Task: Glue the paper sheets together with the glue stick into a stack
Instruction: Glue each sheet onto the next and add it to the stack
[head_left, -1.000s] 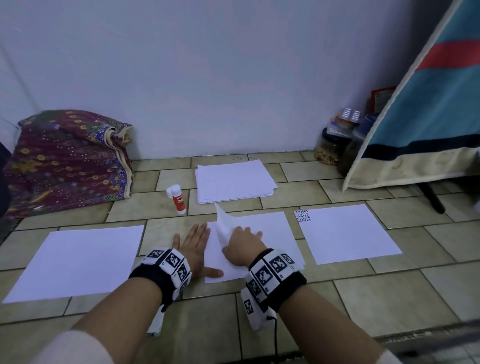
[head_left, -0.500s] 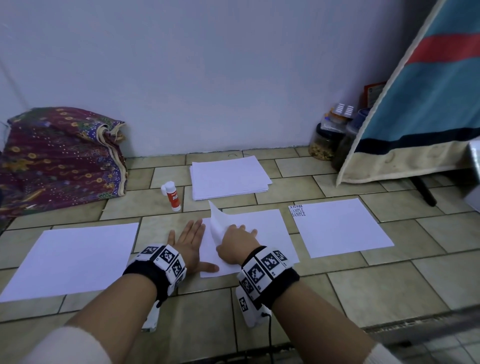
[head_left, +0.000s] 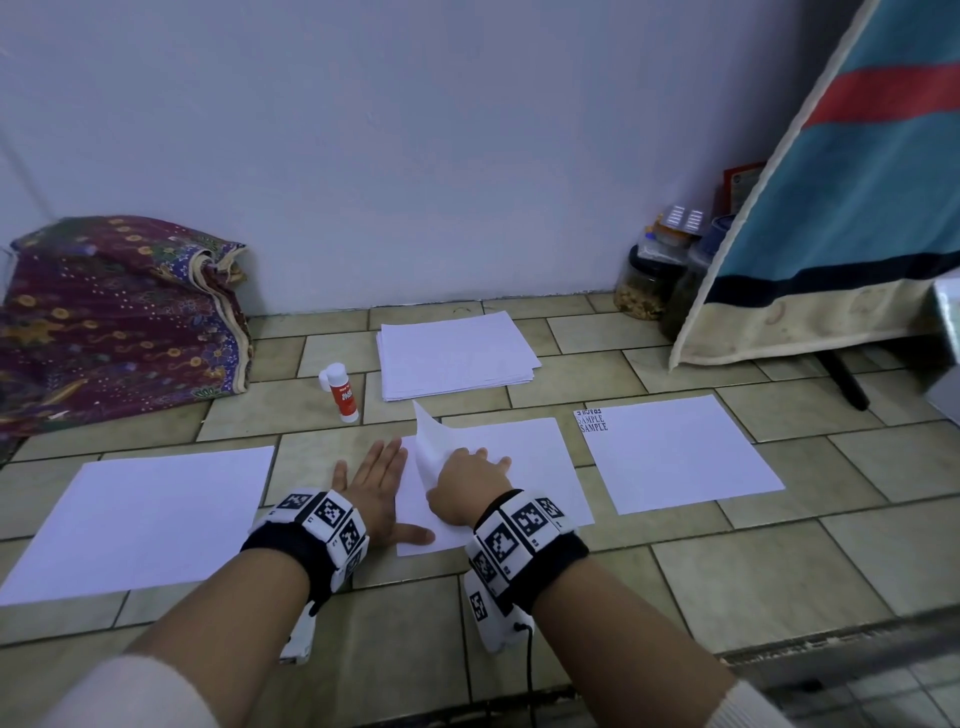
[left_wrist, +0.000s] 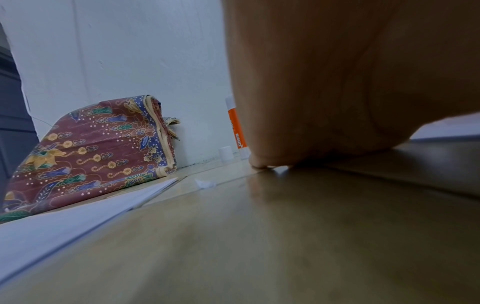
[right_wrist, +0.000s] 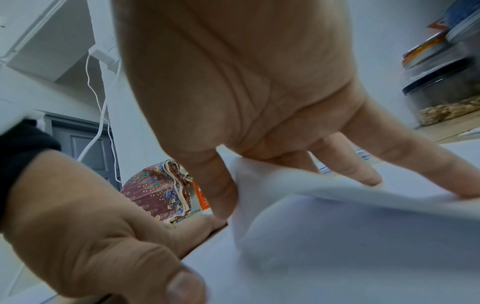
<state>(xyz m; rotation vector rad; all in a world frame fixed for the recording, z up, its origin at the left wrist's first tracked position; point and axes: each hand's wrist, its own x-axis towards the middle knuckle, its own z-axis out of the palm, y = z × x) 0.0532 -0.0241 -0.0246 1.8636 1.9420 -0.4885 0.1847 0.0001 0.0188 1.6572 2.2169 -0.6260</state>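
The left hand (head_left: 375, 491) still lies flat with straight fingers on the floor (head_left: 727, 566), thumb on the middle sheet (head_left: 524, 467). The right hand (head_left: 462, 483) still pinches that sheet's top-left corner, lifted as before. The glue stick (head_left: 340, 392) stands at 11 o'clock, the paper stack (head_left: 457, 353) at 12, single sheets at 9 (head_left: 140, 514) and 3 (head_left: 680, 452).

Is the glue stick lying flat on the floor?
No, the glue stick stands upright on the floor tiles, left of the paper stack, and neither hand touches it.
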